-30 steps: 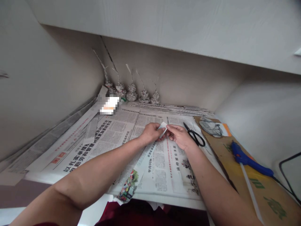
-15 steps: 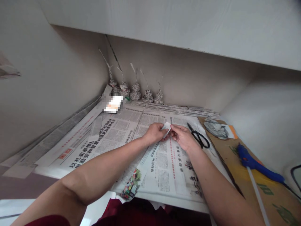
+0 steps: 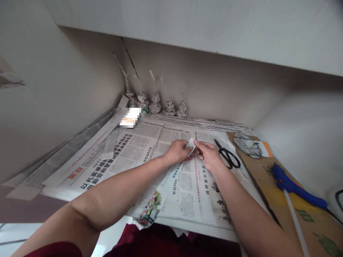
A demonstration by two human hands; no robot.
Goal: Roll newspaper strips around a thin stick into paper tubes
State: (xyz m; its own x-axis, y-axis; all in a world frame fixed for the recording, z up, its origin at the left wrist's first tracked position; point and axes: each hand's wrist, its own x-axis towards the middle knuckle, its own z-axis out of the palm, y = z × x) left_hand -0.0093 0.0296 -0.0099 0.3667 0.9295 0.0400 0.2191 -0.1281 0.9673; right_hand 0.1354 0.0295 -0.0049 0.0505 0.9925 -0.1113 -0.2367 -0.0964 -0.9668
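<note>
Both my hands meet over the spread newspaper, holding the upper end of a newspaper strip. My left hand is closed on it, with the thumb across the paper. My right hand pinches the corner of the same end between thumb and fingertips. From there the strip runs down and left towards the table's front edge, where a coloured picture shows. Some of my fingertips are hidden under the paper. Just right of my right hand lie black-handled scissors.
Several twisted-paper gourd shapes stand along the back wall, near thin paper rods. A blurred-out bright object lies at back left, beside more paper strips. A blue glue gun rests on cardboard at right. An overhanging white panel sits above.
The view has shifted slightly. My hands stay on the strip's end in nearly the same pose, with only a small movement of the fingers.
</note>
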